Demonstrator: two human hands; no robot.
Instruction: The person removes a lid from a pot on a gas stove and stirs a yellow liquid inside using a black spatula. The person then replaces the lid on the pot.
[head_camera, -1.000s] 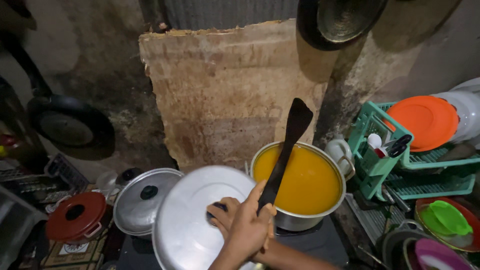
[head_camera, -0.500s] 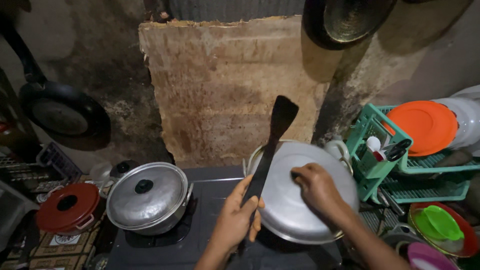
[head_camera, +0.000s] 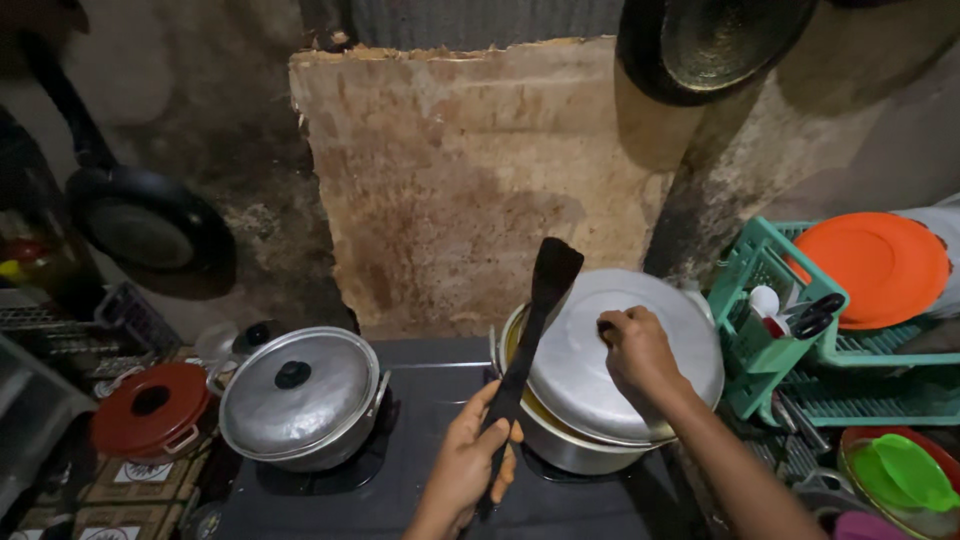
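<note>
So the right hand (head_camera: 640, 352) is closed on the knob of a big silver lid (head_camera: 628, 352), holding it tilted over the steel pot (head_camera: 560, 440) at about 3 o'clock on the black stove (head_camera: 420, 490); the lid sits askew, so a sliver of yellow stuff shows at the pot's left rim. The left hand (head_camera: 470, 460) is wrapped around the handle of a dark spatula (head_camera: 535, 320), which stands nearly upright with its flat blade pointing to 12 o'clock, just left of the lid and touching or nearly touching its edge, can't quite tell which. Over at 9 o'clock on the stove there's a second covered pot (head_camera: 300, 395) with a black knob on its lid, well apart from both hands. Further out toward 8 o'clock a red lid (head_camera: 150, 410) rests on the cluttered tabletop. A black frying pan (head_camera: 145, 230) hangs on the wall at 10 o'clock, and another dark pan (head_camera: 715, 40) hangs up at 1 o'clock. Off to 3 o'clock is a green dish rack (head_camera: 790, 360) with an orange plate (head_camera: 880, 265) leaning in it, and a green bowl (head_camera: 905, 475) down at 4 o'clock.
</note>
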